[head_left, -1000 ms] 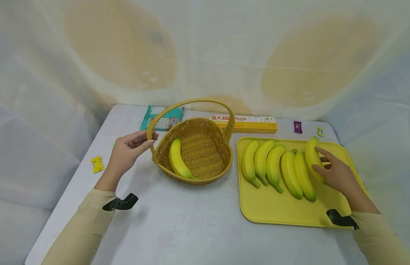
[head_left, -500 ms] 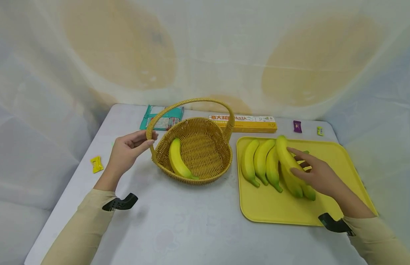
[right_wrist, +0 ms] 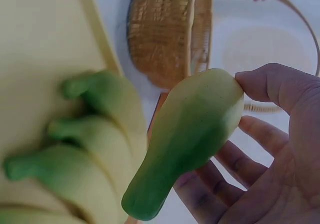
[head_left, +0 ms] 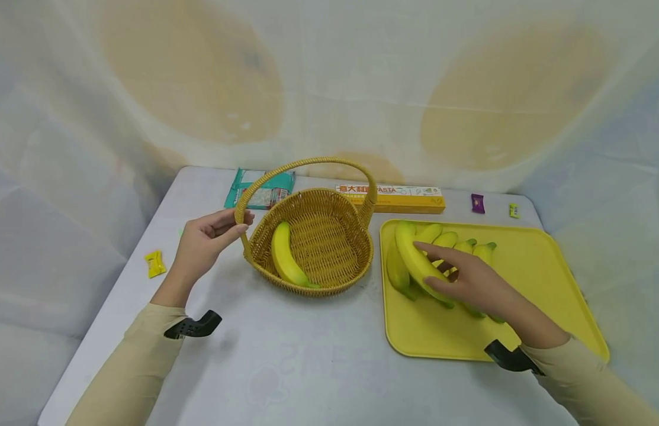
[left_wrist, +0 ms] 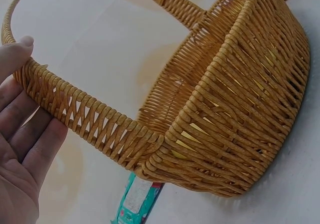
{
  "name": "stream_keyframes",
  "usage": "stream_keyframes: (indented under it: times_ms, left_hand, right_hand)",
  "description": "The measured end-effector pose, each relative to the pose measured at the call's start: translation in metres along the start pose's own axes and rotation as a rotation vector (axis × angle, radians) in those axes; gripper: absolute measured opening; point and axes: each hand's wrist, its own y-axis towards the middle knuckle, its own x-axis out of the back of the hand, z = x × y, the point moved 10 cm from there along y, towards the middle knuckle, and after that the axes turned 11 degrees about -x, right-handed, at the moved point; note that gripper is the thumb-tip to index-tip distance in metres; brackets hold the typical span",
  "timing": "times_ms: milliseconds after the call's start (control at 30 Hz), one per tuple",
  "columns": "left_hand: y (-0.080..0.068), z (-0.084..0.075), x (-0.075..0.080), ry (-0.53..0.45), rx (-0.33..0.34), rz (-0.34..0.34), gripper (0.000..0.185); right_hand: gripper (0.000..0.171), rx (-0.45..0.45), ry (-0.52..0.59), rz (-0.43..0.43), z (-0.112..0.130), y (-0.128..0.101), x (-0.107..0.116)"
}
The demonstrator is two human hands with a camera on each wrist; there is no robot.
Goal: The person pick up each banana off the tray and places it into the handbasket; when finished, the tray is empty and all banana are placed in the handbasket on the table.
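My left hand (head_left: 212,239) pinches the handle (left_wrist: 95,119) of a wicker basket (head_left: 363,269) between thumb and fingers. One banana (head_left: 286,255) lies along the basket's left inside. My right hand (head_left: 470,278) pinches another banana (head_left: 414,254) by its side, holding it above the left part of a yellow tray (head_left: 436,340). In the right wrist view the held banana (right_wrist: 185,134) points its green stem end toward the camera, thumb on one side. Several more bananas (head_left: 397,273) lie in a row on the tray, partly hidden beneath the held one and the hand.
Behind the basket lie a teal packet (head_left: 265,192) and a yellow pasta box (head_left: 409,201). A purple wrapped sweet (head_left: 478,203) and a small green-yellow one (head_left: 514,210) lie at the back right. A yellow sweet (head_left: 155,264) is at the left.
My right hand has carried its banana leftward from the right end of the row, over the other bananas, to the row's left end. My left hand and the basket stay put.
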Motion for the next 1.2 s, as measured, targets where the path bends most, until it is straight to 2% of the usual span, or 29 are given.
stream_keyframes:
  times_ms: [300,533,900,1200]
  left_hand:
    - [0.000,0.000,0.000,-0.002,0.004,0.004,0.035]
    - [0.000,-0.002,0.000,0.020,0.011,0.004,0.035]
    - [0.000,-0.001,0.000,0.002,0.002,0.003,0.034]
    - [0.000,0.000,0.001,-0.004,0.007,0.002,0.034]
  right_hand:
    - [0.062,0.101,-0.012,0.091,0.043,0.018,-0.020]
    - [0.063,0.173,-0.035,0.152,0.079,0.040,-0.031]
    - [0.062,0.163,-0.073,0.238,0.114,0.091,-0.052]
    - [0.062,0.084,-0.064,0.293,0.126,0.134,-0.076]
